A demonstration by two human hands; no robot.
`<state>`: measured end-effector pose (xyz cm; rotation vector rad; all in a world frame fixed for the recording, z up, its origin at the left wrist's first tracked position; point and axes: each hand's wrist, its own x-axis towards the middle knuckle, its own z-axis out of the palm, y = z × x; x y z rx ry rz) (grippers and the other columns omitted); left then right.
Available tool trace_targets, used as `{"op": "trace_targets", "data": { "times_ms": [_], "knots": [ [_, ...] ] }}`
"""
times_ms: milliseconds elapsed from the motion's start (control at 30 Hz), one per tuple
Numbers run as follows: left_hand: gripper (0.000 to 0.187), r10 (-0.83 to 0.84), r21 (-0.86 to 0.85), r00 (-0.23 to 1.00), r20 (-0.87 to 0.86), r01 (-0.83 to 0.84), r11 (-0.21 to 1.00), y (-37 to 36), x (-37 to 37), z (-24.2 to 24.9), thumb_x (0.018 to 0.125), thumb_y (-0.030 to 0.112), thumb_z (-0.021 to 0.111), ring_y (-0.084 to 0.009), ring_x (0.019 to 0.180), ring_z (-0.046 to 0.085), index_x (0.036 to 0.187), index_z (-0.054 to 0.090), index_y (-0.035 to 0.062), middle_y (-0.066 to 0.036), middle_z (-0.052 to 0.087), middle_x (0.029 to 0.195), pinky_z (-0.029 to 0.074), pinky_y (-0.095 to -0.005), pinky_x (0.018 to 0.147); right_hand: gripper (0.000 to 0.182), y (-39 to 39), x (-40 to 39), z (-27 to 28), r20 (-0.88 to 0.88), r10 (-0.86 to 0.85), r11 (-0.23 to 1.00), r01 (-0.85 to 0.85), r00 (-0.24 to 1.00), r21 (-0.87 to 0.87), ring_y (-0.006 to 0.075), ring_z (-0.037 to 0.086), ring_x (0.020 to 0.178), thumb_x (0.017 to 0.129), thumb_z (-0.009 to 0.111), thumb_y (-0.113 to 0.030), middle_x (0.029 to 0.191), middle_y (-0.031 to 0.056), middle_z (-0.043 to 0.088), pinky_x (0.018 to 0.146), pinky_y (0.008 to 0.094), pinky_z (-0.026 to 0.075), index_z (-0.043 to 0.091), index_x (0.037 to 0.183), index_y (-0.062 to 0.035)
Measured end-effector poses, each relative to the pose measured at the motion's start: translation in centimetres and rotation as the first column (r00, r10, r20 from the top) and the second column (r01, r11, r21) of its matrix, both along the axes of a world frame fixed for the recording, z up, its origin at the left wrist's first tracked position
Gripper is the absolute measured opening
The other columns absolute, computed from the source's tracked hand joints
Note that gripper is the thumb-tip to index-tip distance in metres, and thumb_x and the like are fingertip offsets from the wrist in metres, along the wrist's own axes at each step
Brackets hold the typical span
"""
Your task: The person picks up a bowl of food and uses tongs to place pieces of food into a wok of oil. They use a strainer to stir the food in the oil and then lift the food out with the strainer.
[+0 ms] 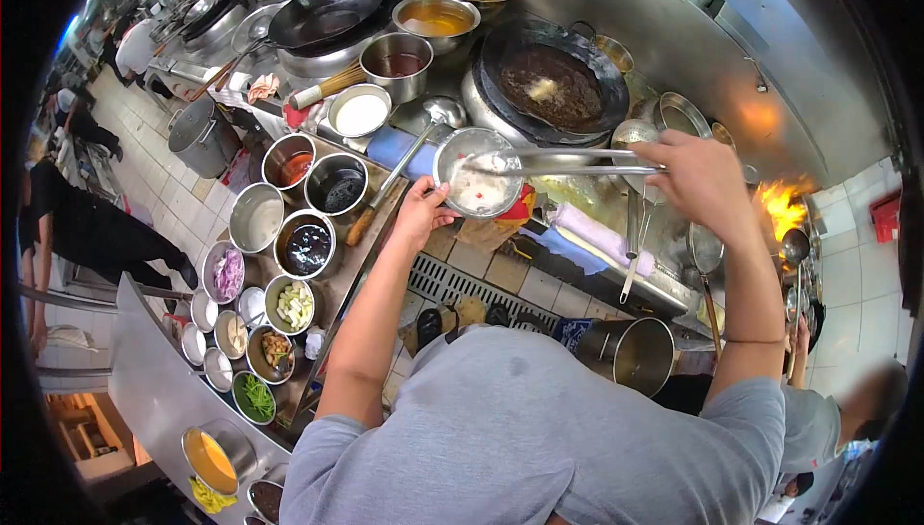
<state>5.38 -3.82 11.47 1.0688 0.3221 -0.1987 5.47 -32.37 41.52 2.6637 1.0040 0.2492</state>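
Note:
My left hand (423, 211) grips the rim of a small metal bowl (512, 186) at its near left side. Inside the bowl lies a pale, batter-like mix with small red bits. In my right hand (695, 174) is a pair of long metal tongs (587, 161), held from the right, with the tips down in the mix. Just beyond the bowl stands a black wok (608, 77) of dark oil, where one pale lump floats. A ladle with a wooden handle (364, 227) lies left of the bowl.
Metal pots of sauces (339, 184) and cups of chopped vegetables (295, 305) crowd the left counter. A second wok (327, 17) sits at the back. Flames (782, 205) rise on the right, near another person (837, 419). A deep pot (643, 357) stands below.

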Motion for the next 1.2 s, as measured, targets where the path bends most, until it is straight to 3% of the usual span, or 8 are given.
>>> {"op": "trace_targets", "data": {
  "times_ms": [267, 500, 600, 667, 700, 833, 900, 1200],
  "knots": [
    [0.008, 0.089, -0.099, 0.996, -0.010, -0.089, 0.991, -1.5, 0.6, -0.3, 0.085, 0.019, 0.053, -0.0160, 0.059, 0.060, 0.085, 0.048, 0.0122, -0.004, 0.059, 0.080, 0.046, -0.0232, 0.049, 0.035, -5.8, 0.4, 3.9, 0.023, -0.335, 0.921, 0.322, 0.942, 0.219, 0.0278, 0.056, 0.076, 0.071, 0.062, -0.019, 0.080, 0.0071, 0.057, 0.065, 0.0380, 0.044, 0.058, 0.105, -0.0180],
    [0.008, 0.155, -0.084, 0.986, -0.065, -0.160, 0.983, -1.4, -0.3, -0.2, 0.082, 0.015, 0.053, -0.0163, 0.058, 0.059, 0.088, 0.048, 0.0120, -0.005, 0.059, 0.081, 0.047, -0.0242, 0.050, 0.035, -9.2, 11.6, -2.7, -0.147, -0.520, 0.848, 0.529, 0.842, 0.035, 0.0275, 0.057, 0.092, 0.071, 0.064, -0.023, 0.099, 0.0094, 0.061, 0.078, 0.0381, 0.045, 0.060, 0.105, -0.0161],
    [0.008, 0.159, -0.089, 0.986, -0.059, -0.163, 0.983, -1.0, -1.0, -0.1, 0.082, 0.014, 0.052, -0.0166, 0.060, 0.060, 0.088, 0.048, 0.0112, -0.005, 0.058, 0.083, 0.048, -0.0249, 0.052, 0.032, -8.9, 16.1, -7.4, -0.121, -0.535, 0.844, 0.534, 0.836, -0.044, 0.0272, 0.057, 0.092, 0.071, 0.063, -0.024, 0.098, 0.0091, 0.061, 0.080, 0.0382, 0.045, 0.060, 0.102, -0.0144],
    [0.007, 0.156, -0.115, 0.987, -0.036, -0.159, 0.980, -0.8, -1.2, -0.5, 0.083, 0.014, 0.052, -0.0173, 0.061, 0.060, 0.088, 0.047, 0.0109, -0.005, 0.058, 0.085, 0.049, -0.0252, 0.054, 0.032, -6.5, 16.3, -8.1, 0.027, -0.653, 0.757, 0.653, 0.757, 0.025, 0.0275, 0.057, 0.094, 0.071, 0.063, -0.025, 0.100, 0.0104, 0.060, 0.081, 0.0376, 0.045, 0.060, 0.101, -0.0133],
    [0.008, 0.168, -0.121, 0.985, -0.043, -0.172, 0.978, -0.7, -1.3, -0.6, 0.083, 0.014, 0.053, -0.0178, 0.063, 0.061, 0.088, 0.048, 0.0104, -0.005, 0.058, 0.085, 0.050, -0.0248, 0.055, 0.030, -6.0, 16.0, -7.9, 0.008, -0.644, 0.761, 0.639, 0.765, 0.114, 0.0285, 0.057, 0.093, 0.074, 0.061, -0.024, 0.099, 0.0113, 0.060, 0.078, 0.0387, 0.046, 0.058, 0.102, -0.0126],
    [0.006, 0.199, -0.115, 0.979, -0.041, -0.203, 0.972, 0.2, -1.4, -1.8, 0.085, 0.014, 0.052, -0.0166, 0.064, 0.060, 0.087, 0.048, 0.0091, -0.005, 0.059, 0.085, 0.050, -0.0248, 0.055, 0.030, -0.7, 9.6, -2.9, 0.041, -0.443, 0.891, 0.435, 0.895, 0.134, 0.0290, 0.057, 0.090, 0.074, 0.060, -0.022, 0.096, 0.0108, 0.060, 0.075, 0.0396, 0.046, 0.058, 0.103, -0.0140],
    [0.006, 0.209, -0.057, 0.978, -0.018, -0.209, 0.976, 0.5, -1.3, -2.2, 0.085, 0.014, 0.052, -0.0153, 0.065, 0.060, 0.087, 0.048, 0.0089, -0.004, 0.059, 0.085, 0.050, -0.0242, 0.055, 0.029, 0.6, 6.8, -1.5, 0.011, -0.212, 0.977, 0.211, 0.977, 0.033, 0.0285, 0.058, 0.084, 0.074, 0.060, -0.020, 0.089, 0.0093, 0.059, 0.070, 0.0393, 0.047, 0.058, 0.104, -0.0159],
    [0.006, 0.108, 0.102, 0.986, 0.130, -0.122, 0.987, -0.3, -0.3, -2.4, 0.085, 0.012, 0.051, -0.0121, 0.067, 0.059, 0.083, 0.047, 0.0087, -0.003, 0.058, 0.085, 0.047, -0.0237, 0.058, 0.026, 3.0, 4.3, -2.9, 0.012, 0.097, 0.981, -0.094, 0.995, -0.170, 0.0230, 0.059, 0.074, 0.065, 0.064, -0.015, 0.078, 0.0043, 0.056, 0.059, 0.0358, 0.048, 0.060, 0.090, -0.0153]
  ]
}}
